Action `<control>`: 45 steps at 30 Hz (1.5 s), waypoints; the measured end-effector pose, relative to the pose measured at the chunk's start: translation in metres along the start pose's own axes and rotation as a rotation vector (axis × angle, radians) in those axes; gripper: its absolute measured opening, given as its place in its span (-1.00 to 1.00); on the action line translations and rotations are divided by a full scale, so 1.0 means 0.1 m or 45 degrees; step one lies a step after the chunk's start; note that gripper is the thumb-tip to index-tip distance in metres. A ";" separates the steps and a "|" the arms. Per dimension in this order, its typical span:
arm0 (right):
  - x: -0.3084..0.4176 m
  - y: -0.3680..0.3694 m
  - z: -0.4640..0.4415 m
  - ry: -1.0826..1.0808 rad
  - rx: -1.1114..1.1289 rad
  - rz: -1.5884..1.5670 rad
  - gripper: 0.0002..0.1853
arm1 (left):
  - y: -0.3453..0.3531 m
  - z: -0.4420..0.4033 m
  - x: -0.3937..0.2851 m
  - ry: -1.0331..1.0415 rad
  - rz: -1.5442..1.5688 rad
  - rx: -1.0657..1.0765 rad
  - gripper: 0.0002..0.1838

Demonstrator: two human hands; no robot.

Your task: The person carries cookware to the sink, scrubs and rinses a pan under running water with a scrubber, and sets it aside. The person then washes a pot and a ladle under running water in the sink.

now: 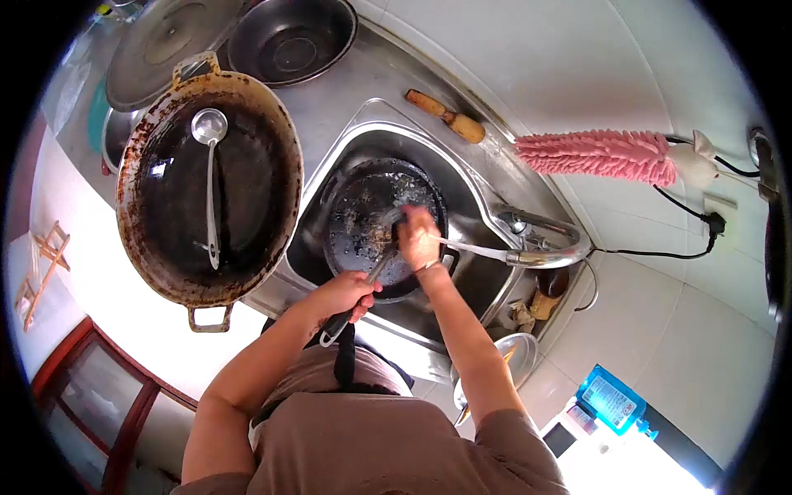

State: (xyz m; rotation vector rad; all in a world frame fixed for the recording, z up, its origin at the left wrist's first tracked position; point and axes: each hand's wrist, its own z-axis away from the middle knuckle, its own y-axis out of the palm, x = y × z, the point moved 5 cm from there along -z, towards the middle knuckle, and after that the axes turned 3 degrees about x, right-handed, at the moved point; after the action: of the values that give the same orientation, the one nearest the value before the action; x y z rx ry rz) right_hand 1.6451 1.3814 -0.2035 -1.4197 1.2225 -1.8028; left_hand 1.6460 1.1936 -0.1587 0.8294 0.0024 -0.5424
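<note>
My left hand is closed round the black grip of a long-handled metal cooking utensil; its head is blurred, so I cannot tell its kind. At that head, my right hand is curled and smeared by motion, with something dark at its fingers that I cannot make out. Water from the tap streams onto the right hand. Beneath both hands a round black pan lies in the steel sink, wet and speckled with bits and foam.
Left of the sink stands a big stained two-handled pan with a ladle in it. Behind are a dark bowl and a lid. A wooden-handled tool lies by the wall, under a pink duster. A blue bottle stands right.
</note>
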 end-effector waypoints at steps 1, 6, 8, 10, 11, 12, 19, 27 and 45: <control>-0.18 0.00 -0.04 0.073 -0.087 -0.003 -0.68 | -0.01 0.02 0.03 0.006 -0.001 -0.005 -0.82; -0.89 -0.24 -0.16 0.498 -0.129 -0.164 -0.69 | -0.43 -0.06 0.22 0.423 -1.043 -0.423 -0.78; -0.65 -0.46 -0.12 0.318 -0.242 -0.141 -0.70 | -0.24 0.14 -0.05 0.554 -1.678 -0.750 -0.74; -0.21 -0.53 -0.08 0.130 -0.063 -0.126 -0.68 | -0.14 0.19 -0.14 0.520 -1.761 -0.749 -0.73; 0.10 -0.58 0.00 -0.066 -0.129 -0.036 -0.68 | -0.12 0.20 -0.15 0.478 -1.845 -0.754 -0.72; 0.26 -0.54 0.06 -0.095 0.014 0.021 -0.70 | -0.11 0.22 -0.15 0.481 -1.842 -0.760 -0.72; -0.35 -0.16 0.24 0.249 0.208 0.219 -0.77 | 0.06 0.51 -0.11 0.712 -2.209 -0.794 -0.62; -0.19 -0.19 0.03 0.261 0.054 0.077 -0.70 | 0.11 0.50 -0.04 0.833 -2.254 -0.782 -0.57; 0.73 -0.20 0.40 -0.251 -0.008 -0.103 -0.72 | 0.02 0.16 -0.14 0.694 -1.980 -0.925 -0.64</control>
State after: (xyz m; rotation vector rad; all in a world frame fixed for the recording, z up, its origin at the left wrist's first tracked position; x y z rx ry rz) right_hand 1.6631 1.3166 -0.1505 -1.6282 1.0851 -1.6661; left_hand 1.6311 1.1897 -0.1433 0.0727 1.3591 -1.6045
